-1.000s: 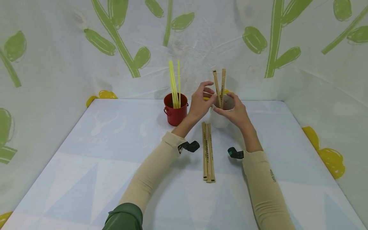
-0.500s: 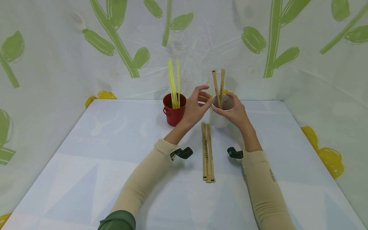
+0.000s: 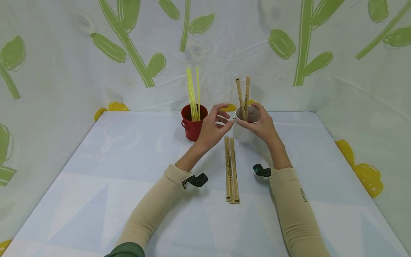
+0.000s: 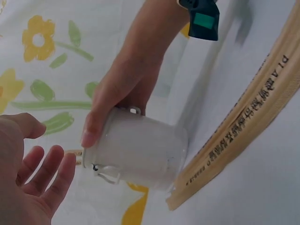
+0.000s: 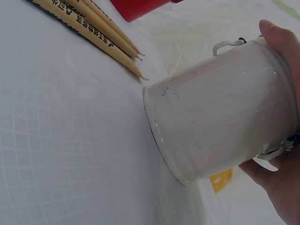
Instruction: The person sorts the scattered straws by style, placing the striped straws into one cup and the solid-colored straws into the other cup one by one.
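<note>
My right hand (image 3: 261, 125) grips the rim of a white metal bucket (image 3: 243, 132), thumb at the near side and fingers at the far side. Two paper-wrapped straws (image 3: 247, 94) stand upright in it, leaning slightly apart. To its left is my left hand (image 3: 213, 127), fingers loosely bent and holding nothing, apart from the bucket in the left wrist view. In front of the bucket several paper-wrapped straws (image 3: 232, 171) lie side by side on the table. The right wrist view shows the bucket's side (image 5: 220, 112) with its small handle loops.
A red bucket (image 3: 192, 132) with several yellow sticks (image 3: 193, 96) stands behind my left wrist. White plastic sheeting printed with green leaves (image 3: 282, 44) rises along the back and sides of the table (image 3: 122, 200).
My left hand has drawn away from the upright straws, moving left and toward me. The right hand keeps its hold on the white bucket, and the straws stay in it.
</note>
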`<state>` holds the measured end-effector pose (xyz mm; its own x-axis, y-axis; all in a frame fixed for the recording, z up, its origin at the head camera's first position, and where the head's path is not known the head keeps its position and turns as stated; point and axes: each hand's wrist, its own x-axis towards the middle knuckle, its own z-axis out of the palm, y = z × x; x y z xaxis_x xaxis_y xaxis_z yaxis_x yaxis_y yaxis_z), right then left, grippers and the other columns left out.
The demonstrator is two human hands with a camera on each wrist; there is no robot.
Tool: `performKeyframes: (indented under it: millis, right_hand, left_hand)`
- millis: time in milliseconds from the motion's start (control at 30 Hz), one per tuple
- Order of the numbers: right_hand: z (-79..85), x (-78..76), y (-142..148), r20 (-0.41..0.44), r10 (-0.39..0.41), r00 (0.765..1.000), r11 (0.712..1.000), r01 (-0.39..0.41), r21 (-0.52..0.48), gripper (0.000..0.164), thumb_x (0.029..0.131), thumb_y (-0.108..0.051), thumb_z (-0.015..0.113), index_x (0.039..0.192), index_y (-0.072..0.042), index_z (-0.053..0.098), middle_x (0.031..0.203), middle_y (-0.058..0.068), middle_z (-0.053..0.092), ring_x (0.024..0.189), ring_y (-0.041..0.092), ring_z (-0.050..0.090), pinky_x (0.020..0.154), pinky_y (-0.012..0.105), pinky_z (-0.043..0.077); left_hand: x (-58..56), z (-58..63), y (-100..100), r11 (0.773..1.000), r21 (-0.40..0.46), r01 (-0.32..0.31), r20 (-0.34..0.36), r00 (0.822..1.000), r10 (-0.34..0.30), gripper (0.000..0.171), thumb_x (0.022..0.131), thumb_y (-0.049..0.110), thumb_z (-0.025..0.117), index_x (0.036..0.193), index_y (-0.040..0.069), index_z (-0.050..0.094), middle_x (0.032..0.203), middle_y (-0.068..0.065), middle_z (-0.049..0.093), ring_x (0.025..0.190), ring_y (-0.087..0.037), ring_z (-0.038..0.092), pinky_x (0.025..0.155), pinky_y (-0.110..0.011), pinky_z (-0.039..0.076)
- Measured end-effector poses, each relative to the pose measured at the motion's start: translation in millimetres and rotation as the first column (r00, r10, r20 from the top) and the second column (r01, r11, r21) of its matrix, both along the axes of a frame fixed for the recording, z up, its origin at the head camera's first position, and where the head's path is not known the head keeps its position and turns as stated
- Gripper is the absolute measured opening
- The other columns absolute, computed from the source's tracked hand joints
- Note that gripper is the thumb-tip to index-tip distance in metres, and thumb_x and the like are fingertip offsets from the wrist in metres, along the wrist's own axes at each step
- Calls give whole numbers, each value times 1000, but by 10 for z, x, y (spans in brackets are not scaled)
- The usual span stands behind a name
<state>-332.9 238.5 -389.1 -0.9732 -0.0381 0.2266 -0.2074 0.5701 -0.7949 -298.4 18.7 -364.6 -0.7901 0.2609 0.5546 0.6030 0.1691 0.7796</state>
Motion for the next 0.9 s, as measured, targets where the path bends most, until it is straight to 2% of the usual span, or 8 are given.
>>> performKeyframes:
  millis: [67,300,567,900]
  right_hand:
    - [3,1,-2,-2,3,1000,1000,-3,-3,99,74,-53,81,151,-16,31,156,12,36,141,35,37,110,62,36]
    - [1,-1,-6,-12,5,1000,1000,-5,2,98,74,-52,81,151,-16,31,156,9,36,142,33,36,111,63,35]
    - [-5,8,1,-5,1,1000,1000,-1,-4,98,75,-54,79,152,-19,30,156,9,36,140,34,37,110,63,36]
    - [-11,12,-1,-7,-5,1000,1000,5,8,100,73,-58,79,151,-19,30,157,9,36,141,33,37,110,63,36]
  left_hand:
    - [19,-20,-24,1000,-10,-2,0,1000,2,49,90,9,69,134,9,48,103,-16,64,87,-24,71,78,-37,61]
    - [89,-43,-94,997,-67,-27,31,999,29,51,90,11,69,135,12,47,104,-11,65,88,-21,71,77,-27,60]
    - [126,-85,-151,994,-98,-39,77,996,46,53,89,13,71,136,12,47,105,-11,65,89,-22,71,79,-34,61]
    - [154,-171,-149,984,-178,-30,111,992,51,54,88,14,72,136,13,47,105,-10,65,88,-20,71,77,-25,59]
